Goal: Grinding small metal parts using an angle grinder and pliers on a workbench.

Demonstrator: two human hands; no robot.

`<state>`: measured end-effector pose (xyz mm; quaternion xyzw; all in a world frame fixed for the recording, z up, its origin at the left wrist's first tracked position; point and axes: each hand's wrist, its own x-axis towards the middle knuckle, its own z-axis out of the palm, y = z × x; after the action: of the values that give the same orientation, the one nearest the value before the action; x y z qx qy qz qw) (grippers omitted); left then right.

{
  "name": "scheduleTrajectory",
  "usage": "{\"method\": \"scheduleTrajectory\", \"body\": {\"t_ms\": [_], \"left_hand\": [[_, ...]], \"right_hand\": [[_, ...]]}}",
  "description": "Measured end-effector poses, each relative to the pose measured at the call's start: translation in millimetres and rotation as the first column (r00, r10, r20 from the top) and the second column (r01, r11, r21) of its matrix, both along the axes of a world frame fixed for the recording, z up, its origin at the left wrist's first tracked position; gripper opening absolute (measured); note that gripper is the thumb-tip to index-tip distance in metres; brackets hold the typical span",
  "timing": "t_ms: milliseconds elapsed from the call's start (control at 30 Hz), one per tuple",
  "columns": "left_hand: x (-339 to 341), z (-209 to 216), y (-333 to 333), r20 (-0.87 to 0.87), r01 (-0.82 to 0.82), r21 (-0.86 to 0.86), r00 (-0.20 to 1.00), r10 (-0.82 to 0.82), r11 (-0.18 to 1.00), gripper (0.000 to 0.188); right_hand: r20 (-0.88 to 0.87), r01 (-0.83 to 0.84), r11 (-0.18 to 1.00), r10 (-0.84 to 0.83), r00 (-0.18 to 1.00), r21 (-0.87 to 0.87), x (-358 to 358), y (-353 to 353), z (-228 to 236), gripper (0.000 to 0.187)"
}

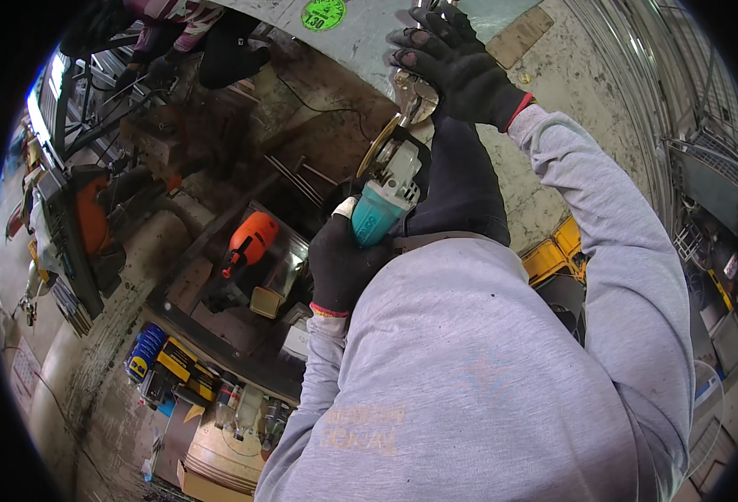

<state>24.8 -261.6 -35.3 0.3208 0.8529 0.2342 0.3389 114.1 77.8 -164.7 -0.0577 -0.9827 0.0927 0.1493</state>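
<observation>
My left hand [342, 266], in a black glove with a red cuff, is wrapped around the teal body of an angle grinder [375, 211]. The grinder lies against my lap, its gold-edged disc [378, 149] tilted toward the upper left. My right hand [461, 71], gloved the same way with worn fingertips, is bent over a metal locking clamp [415, 99], whose middle it hides. Just beyond the disc sits the clamp's jaw, at the edge of a grey metal sheet [360, 42] bearing a green round sticker [324, 14].
An orange plastic tool or bottle [252, 241] lies in a dark bin at left. A blue spray can [145, 351] and yellow-black boxes [186, 368] stand below it. Orange-and-dark machinery [93, 217] is far left. Another person [181, 33] is at the upper left. Long metal rods [628, 92] line the right.
</observation>
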Motion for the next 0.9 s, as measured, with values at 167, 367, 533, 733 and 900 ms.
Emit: {"method": "scheduleTrajectory", "body": {"t_ms": [167, 367, 533, 733, 900], "left_hand": [[-0.7, -0.8, -1.1, 0.011, 0.01, -0.004, 1.0, -0.01, 1.0, 0.058], [0.6, 3.2, 3.5, 0.019, -0.005, 0.007, 1.0, 0.004, 1.0, 0.059], [0.9, 0.1, -0.9, 0.038, -0.026, 0.042, 0.999, 0.024, 0.999, 0.061], [0.7, 1.6, 1.9, 0.049, -0.018, 0.049, 0.999, 0.016, 0.999, 0.063], [-0.8, 0.4, 0.2, 0.039, 0.005, 0.044, 0.999, -0.007, 0.999, 0.066]], "right_hand": [[-0.02, -0.017, 0.997, 0.016, 1.0, -0.07, -0.9, -1.3, 3.1, 0.048], [-0.025, -0.006, 0.998, 0.004, 1.0, -0.055, 0.5, -0.3, 3.4, 0.046], [-0.105, -0.05, 0.993, 0.039, 0.994, -0.106, -2.1, -3.3, 20.7, 0.053], [-0.105, -0.049, 0.994, 0.04, 0.994, -0.094, -1.3, -2.6, 21.4, 0.055], [-0.139, -0.064, 0.985, 0.042, 0.989, -0.161, -2.8, -3.7, 19.4, 0.055]]}}
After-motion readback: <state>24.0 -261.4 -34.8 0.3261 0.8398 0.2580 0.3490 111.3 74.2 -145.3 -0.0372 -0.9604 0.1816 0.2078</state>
